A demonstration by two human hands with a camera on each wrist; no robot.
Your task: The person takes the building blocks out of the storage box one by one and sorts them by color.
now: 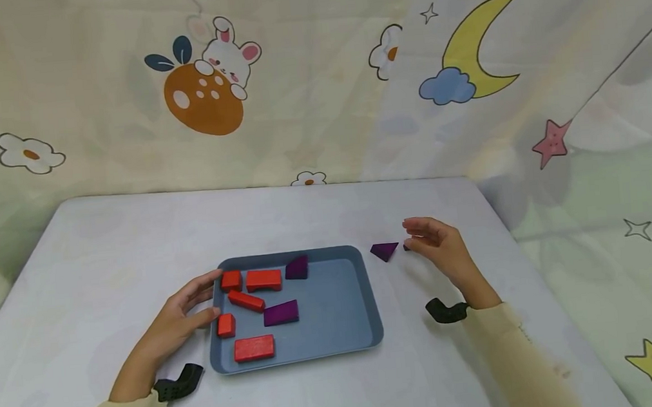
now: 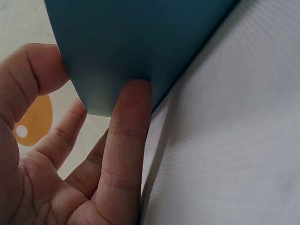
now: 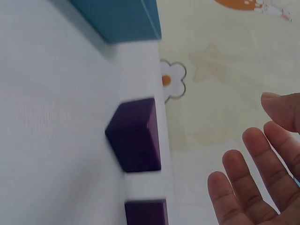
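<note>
My left hand [image 1: 174, 319] rests at the left side of a blue-grey tray [image 1: 372, 303]. Its fingertips touch the outer wall near the far left corner, and the thumb meets the rim; the left wrist view shows one finger [image 2: 123, 154] straight against the tray wall [image 2: 117, 42]. Right of the tray, my right hand [image 1: 439, 250] hovers over the table, its fingers loosely bent and holding nothing. A purple block [image 1: 385, 251] lies between it and the tray. Another purple block [image 3: 146, 213] sits farther right, partly hidden by this hand in the head view.
Inside the tray are several red blocks, among them a notched one [image 1: 263, 280] and a rectangular one [image 1: 254, 349], plus two purple blocks [image 1: 280, 313]. A white-covered table [image 1: 297, 403] lies beneath, with a printed curtain [image 1: 317, 101] behind it.
</note>
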